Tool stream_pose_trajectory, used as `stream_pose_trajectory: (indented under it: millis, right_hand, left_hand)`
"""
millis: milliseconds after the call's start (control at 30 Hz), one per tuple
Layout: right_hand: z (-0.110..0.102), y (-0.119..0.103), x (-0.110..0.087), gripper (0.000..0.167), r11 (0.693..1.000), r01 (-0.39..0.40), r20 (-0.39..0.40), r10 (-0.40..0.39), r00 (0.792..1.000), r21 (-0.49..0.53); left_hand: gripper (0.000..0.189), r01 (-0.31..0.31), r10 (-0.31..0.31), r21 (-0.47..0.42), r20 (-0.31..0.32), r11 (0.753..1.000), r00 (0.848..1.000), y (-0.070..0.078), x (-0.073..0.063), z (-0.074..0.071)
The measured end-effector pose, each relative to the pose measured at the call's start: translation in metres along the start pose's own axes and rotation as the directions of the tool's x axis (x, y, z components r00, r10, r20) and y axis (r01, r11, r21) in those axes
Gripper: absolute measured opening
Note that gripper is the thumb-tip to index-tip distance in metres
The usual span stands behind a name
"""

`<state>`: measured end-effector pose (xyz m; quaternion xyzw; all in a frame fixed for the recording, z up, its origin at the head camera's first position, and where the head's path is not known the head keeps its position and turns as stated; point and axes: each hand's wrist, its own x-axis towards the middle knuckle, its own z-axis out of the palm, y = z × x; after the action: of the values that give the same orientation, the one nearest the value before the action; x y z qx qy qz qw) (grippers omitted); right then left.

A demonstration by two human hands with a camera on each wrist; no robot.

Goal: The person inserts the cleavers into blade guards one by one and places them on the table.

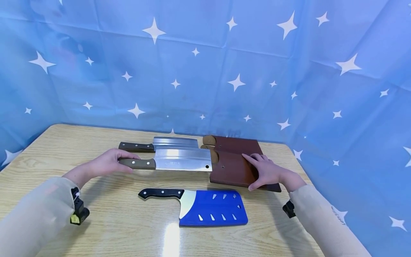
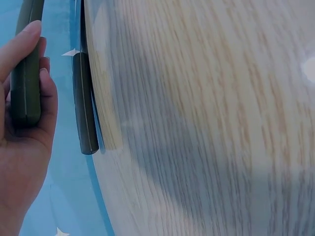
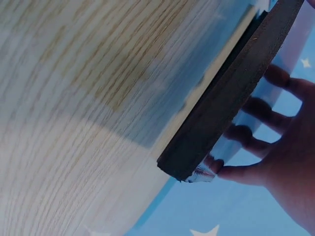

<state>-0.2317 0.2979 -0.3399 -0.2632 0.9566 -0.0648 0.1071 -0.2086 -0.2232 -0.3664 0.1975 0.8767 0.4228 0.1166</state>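
My left hand [image 1: 110, 162] grips the brown handle [image 1: 138, 164] of a cleaver, its thumb and fingers wrapped round the end. The cleaver's broad steel blade [image 1: 183, 159] points right, with a hole near its tip. That tip overlaps the tan tab of a brown leather sheath [image 1: 229, 169] in the head view; contact cannot be told. Spread over the sheath's right part, my right hand [image 1: 268, 171] rests its fingertips on the leather. In the right wrist view the fingers [image 3: 261, 115] touch the face of the sheath [image 3: 221, 98] without curling round it.
Behind lies a second cleaver [image 1: 176, 142] with a dark handle, next to another brown sheath [image 1: 239, 142]. Nearer the front, a black-handled cleaver [image 1: 162, 193] has its blade in a blue slotted cover [image 1: 215, 208]. A blue star-patterned curtain [image 1: 205, 71] borders the wooden table [image 1: 112, 221].
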Motion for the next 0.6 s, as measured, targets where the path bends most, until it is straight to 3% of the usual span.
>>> stream_pose_trajectory:
  millis: [600]
  right_hand:
    - [-0.007, -0.019, 0.011, 0.112, 1.0, 0.017, -0.007, -0.016, 1.0, 0.022]
  left_hand:
    - [0.048, -0.029, 0.029, -0.014, 0.027, 0.999, 0.999, 0.015, 0.011, 0.012]
